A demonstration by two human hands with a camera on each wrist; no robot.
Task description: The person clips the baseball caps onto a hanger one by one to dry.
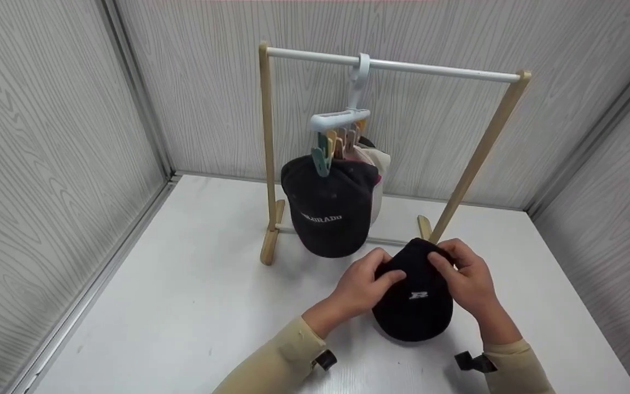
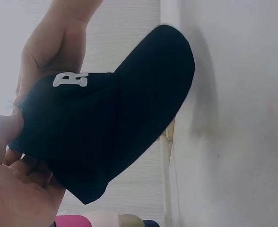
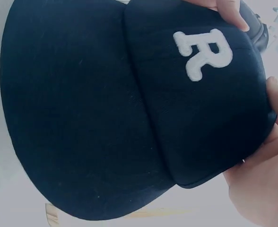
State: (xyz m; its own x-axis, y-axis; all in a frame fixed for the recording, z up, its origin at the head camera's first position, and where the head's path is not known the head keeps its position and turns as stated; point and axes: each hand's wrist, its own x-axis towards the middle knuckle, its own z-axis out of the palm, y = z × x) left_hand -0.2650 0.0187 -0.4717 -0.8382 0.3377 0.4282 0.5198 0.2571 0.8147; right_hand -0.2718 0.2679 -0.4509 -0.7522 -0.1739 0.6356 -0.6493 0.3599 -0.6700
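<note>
Both hands hold a black baseball cap point(image 1: 416, 312) with a white letter R, brim pointing down, in front of the rack's right foot. My left hand point(image 1: 360, 284) pinches the crown's left side, thumb on the front. On the opposite side, my right hand point(image 1: 469, 278) pinches the crown with its thumb in front and fingers behind. Seen by the left wrist camera, the cap point(image 2: 82, 123) has its brim close to the white table. The right wrist view shows the cap's front and brim point(image 3: 73, 109) near the lens.
A wooden rack point(image 1: 267, 137) with a white rail point(image 1: 435, 69) stands at the back. From it hangs a white hanger point(image 1: 339, 119) with several coloured clips point(image 1: 321, 161). A dark Colorado cap point(image 1: 328, 219) hangs in front of lighter caps point(image 1: 379, 158). White table point(image 1: 145, 306) lies beneath.
</note>
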